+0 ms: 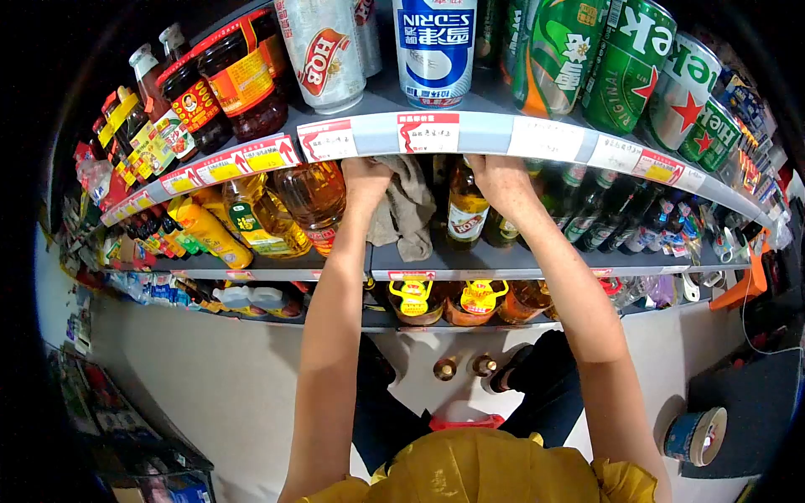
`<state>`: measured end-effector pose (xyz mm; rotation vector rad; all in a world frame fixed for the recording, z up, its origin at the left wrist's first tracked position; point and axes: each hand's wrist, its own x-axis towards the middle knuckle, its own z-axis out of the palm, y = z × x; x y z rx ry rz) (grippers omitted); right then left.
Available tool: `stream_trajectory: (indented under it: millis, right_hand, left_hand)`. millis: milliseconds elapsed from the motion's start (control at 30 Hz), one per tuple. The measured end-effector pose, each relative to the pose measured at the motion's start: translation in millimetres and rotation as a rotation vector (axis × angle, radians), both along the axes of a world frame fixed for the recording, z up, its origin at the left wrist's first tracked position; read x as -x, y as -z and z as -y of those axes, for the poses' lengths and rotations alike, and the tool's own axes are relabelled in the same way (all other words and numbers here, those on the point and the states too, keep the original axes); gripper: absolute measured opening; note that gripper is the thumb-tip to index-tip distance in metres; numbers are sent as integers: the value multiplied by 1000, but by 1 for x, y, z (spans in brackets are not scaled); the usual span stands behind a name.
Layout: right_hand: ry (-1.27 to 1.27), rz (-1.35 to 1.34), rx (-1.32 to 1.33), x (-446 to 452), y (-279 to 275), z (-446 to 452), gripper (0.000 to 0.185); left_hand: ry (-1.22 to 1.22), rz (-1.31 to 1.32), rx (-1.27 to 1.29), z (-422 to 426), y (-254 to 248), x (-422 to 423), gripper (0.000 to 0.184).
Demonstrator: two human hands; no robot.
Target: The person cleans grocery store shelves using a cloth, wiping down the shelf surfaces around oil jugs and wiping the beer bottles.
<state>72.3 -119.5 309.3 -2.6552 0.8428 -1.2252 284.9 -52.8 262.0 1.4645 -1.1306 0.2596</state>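
My left hand reaches under the front edge of the upper shelf, closed at the top of a grey cloth that hangs down to the middle shelf; the fingertips are hidden. My right hand reaches under the same edge beside the neck of a beer bottle with a red and white label. Its fingers disappear behind the shelf edge, so whether they grip the neck cannot be seen. A second beer bottle stands partly behind that hand.
The upper shelf edge carries price tags and beer cans, among them a blue and white can. Oil bottles stand left, green bottles right. Two bottles stand on the floor between my feet; a tub is at right.
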Motion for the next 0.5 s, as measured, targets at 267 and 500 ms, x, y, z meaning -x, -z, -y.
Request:
stream_trajectory:
  millis: [267, 500]
  right_hand:
    - [-5, 16, -47, 1, -3, -2, 25]
    - [-40, 141, 39, 4, 2, -1, 26]
  left_hand:
    - [506, -445, -136, -12, -18, 33, 38]
    - [550, -766, -34, -16, 9, 38, 30]
